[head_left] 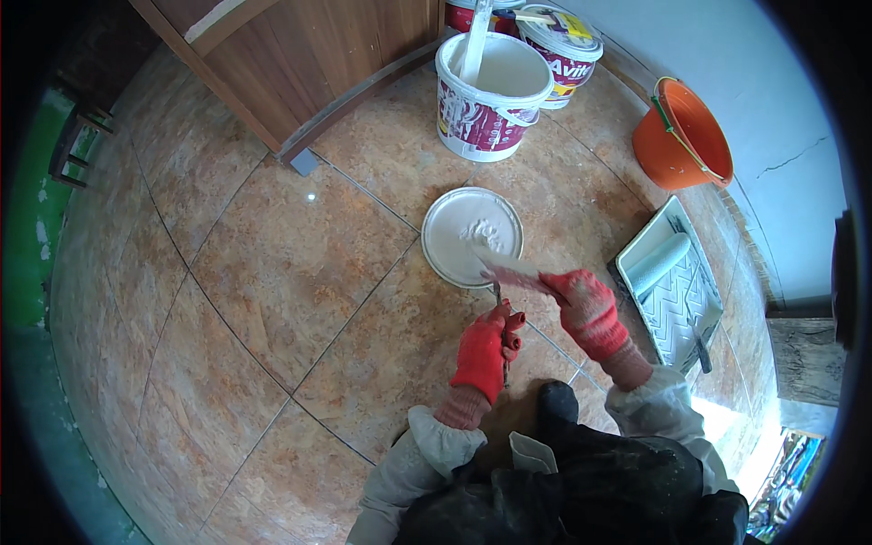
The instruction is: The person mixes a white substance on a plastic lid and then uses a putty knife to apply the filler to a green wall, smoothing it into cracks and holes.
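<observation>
Both my hands wear red work gloves. My left hand (pixel 486 350) is closed round a thin, dark tool (pixel 498 292) held upright just below the round white lid; its kind cannot be told. My right hand (pixel 586 309) grips a pale, flat tool (pixel 518 272), smeared by motion, perhaps a spatula or a brush. Its tip is over the near edge of the lid (pixel 445 232), close to the thin tool's upper end. The lid lies on the tiled floor with a lump of white paste (pixel 484 234) on it.
Beyond the lid stands a bucket of white filler (pixel 481 127) with a white stick (pixel 474 45) in it. Another lidded bucket (pixel 565 59) is behind. An orange bucket (pixel 677 136) and a roller tray (pixel 677 336) with a roller (pixel 663 263) line the right wall. A wooden cabinet (pixel 309 64) stands upper left.
</observation>
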Demonstrator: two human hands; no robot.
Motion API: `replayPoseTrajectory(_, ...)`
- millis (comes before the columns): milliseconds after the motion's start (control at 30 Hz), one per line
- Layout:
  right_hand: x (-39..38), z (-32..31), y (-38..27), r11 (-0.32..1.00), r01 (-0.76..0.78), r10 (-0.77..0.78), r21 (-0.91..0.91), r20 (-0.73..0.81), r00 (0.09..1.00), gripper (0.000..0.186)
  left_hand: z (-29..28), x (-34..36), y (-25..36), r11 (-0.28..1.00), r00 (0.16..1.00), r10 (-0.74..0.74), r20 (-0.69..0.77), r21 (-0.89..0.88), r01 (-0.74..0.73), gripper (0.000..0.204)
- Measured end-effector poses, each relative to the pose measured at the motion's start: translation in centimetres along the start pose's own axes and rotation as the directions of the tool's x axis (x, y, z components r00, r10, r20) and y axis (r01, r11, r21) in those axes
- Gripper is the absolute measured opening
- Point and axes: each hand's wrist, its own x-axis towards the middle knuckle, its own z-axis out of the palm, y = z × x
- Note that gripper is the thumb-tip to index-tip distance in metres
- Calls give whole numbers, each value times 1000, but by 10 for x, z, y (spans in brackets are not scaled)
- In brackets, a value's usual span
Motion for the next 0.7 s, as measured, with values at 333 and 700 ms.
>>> replayPoseTrajectory(333, -11, 1, -12, 999, -16, 18, 50, -44, 999, 31, 5, -12, 16, 990, 999, -45, -29, 133, 49, 34)
replayPoseTrajectory(700, -6, -4, -14, 999, 26, -22, 39, -102, 995, 29, -2, -5, 12, 995, 1000, 1, -18, -100, -3, 32)
